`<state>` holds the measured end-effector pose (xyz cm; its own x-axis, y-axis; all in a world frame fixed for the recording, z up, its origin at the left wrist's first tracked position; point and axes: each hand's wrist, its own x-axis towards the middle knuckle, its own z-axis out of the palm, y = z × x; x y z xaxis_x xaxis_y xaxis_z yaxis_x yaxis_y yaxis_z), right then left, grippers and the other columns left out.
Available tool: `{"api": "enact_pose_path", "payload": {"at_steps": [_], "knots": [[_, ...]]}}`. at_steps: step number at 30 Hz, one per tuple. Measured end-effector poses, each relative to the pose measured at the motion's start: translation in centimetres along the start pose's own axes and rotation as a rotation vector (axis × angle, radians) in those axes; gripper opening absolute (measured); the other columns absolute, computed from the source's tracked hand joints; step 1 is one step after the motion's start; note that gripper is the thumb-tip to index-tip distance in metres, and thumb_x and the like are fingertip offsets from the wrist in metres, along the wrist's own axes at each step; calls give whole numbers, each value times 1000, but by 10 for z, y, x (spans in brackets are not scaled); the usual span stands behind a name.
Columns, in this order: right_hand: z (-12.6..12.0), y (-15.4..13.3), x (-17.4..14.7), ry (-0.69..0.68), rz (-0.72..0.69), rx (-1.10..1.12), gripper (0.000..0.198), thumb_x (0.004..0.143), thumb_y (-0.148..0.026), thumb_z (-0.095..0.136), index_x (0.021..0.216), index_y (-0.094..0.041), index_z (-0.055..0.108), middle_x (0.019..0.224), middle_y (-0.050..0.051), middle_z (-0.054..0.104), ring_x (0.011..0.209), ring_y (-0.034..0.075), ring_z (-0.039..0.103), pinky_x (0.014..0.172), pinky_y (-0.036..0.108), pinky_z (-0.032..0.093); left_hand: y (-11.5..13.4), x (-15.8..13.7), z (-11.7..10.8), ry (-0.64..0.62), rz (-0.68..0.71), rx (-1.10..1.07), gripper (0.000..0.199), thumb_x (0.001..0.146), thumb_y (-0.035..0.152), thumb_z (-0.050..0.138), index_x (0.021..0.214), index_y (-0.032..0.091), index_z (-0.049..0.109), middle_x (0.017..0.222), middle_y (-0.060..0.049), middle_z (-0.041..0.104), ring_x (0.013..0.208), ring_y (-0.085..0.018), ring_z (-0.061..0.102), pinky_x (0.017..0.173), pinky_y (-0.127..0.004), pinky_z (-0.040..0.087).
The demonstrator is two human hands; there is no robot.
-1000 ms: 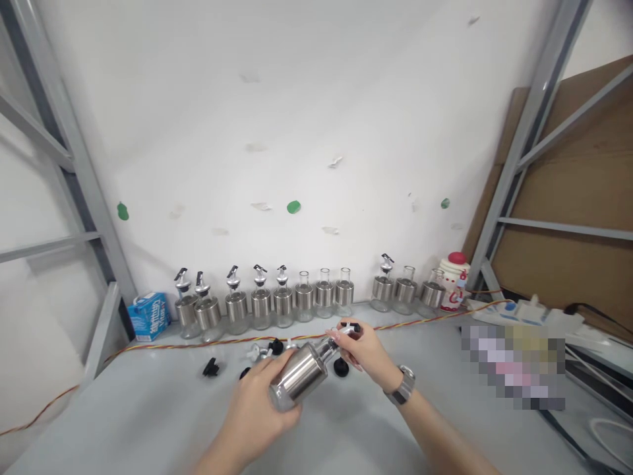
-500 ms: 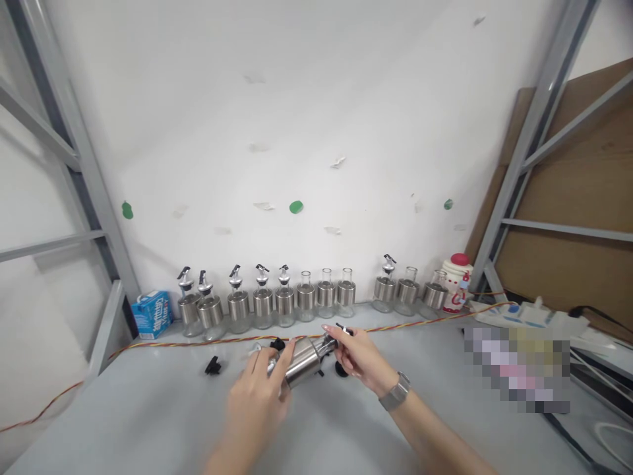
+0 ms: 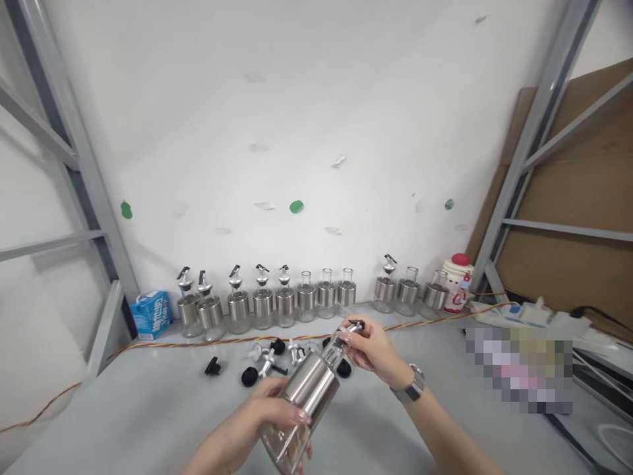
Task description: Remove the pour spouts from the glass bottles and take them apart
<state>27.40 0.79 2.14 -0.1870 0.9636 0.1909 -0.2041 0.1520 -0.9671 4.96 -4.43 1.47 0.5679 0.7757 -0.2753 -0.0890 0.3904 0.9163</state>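
A glass oil bottle (image 3: 312, 389) with a steel sleeve is held tilted above the table, its neck toward the upper right. My left hand (image 3: 277, 412) is wrapped round its lower part, below the sleeve. At the mouth, my right hand (image 3: 373, 349) pinches a silver pour spout (image 3: 353, 326) with a black lever; how far it sits in the neck is partly hidden by the fingers. Behind the bottle lie loose silver spouts (image 3: 268, 363) and black stoppers (image 3: 250, 377). Another black piece (image 3: 212, 367) lies apart to the left.
Along the wall stand several similar bottles (image 3: 263, 302), some with spouts, some with bare necks (image 3: 327, 290). A blue carton (image 3: 151, 315) is at the left end, a white-and-red container (image 3: 457, 284) at the right. A twisted cable (image 3: 198, 341) crosses the table; a power strip (image 3: 539, 313) lies right.
The bottle has come nearer and tilts more steeply. My left hand has shifted from over its body to its lower part. My right hand has moved slightly right, staying at the neck.
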Motion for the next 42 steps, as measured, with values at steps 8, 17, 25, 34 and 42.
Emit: {"api": "enact_pose_path", "payload": {"at_steps": [8, 17, 25, 34, 42], "knots": [[-1, -8, -6, -165, 19, 83, 30, 56, -29, 73, 78, -20, 55, 41, -9, 45, 31, 3, 28, 37, 19, 20, 2, 0, -7, -218, -22, -243, 36, 65, 28, 46, 95, 9, 50, 88, -17, 64, 56, -20, 62, 46, -28, 45], [-16, -13, 3, 78, -130, 282, 17, 66, -30, 65, 78, -19, 60, 45, -9, 37, 38, 3, 14, 38, 19, 15, -6, 1, -12, -293, 16, -246, 32, 63, 22, 47, 92, 9, 50, 81, -17, 65, 57, -23, 64, 51, -31, 46], [-8, 11, 15, 106, -79, -152, 26, 63, -28, 69, 83, -17, 59, 52, -7, 45, 42, 5, 34, 42, 20, 27, -7, 12, -6, -37, 167, -184, 43, 66, 31, 56, 103, 11, 52, 99, -16, 62, 79, -26, 63, 75, -45, 46], [28, 31, -2, -258, 154, -383, 11, 65, -23, 63, 69, -13, 61, 49, -7, 41, 41, 5, 35, 39, 18, 26, -11, 15, 0, 134, 173, -406, 22, 67, 25, 62, 83, 10, 63, 84, -10, 67, 81, -23, 61, 86, -45, 42], [41, 34, -7, -283, 101, -182, 24, 63, -28, 67, 83, -15, 64, 67, -2, 52, 63, 12, 50, 61, 25, 43, -3, 18, -6, -25, 279, -525, 29, 78, 28, 47, 97, 11, 61, 99, -12, 64, 99, -28, 55, 90, -47, 38]]}}
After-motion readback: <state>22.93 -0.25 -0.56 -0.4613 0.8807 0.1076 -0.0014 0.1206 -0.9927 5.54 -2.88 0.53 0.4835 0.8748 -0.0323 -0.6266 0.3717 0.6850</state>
